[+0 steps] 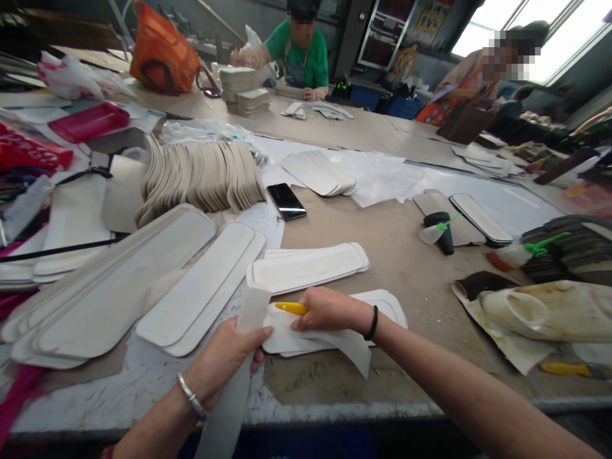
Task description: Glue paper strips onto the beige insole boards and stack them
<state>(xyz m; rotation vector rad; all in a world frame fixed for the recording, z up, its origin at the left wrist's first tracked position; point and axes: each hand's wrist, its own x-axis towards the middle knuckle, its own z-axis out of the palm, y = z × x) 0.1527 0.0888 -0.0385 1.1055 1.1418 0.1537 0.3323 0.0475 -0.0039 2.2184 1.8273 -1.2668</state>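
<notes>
My left hand (234, 357), with a silver bangle at the wrist, pinches a long pale strip (229, 395) between thumb and fingers. The strip runs down past the table's front edge. My right hand (329, 309), a black band on its wrist, is closed around a yellow-handled tool (291, 308), whose working end I cannot make out. Beneath it lie pale rounded panels (387, 309), and a loose pale flap (354, 354) curls out below the hand. Just beyond both hands rests another small stack of panels (306, 266).
Long panels (129, 280) fan out at the left, before a row of curved pieces (201, 172). A phone (285, 201) lies mid-table. Right of me are a green-tipped bottle (433, 233), a stained container (540, 309) and another yellow handle (567, 368). Two people work across the table.
</notes>
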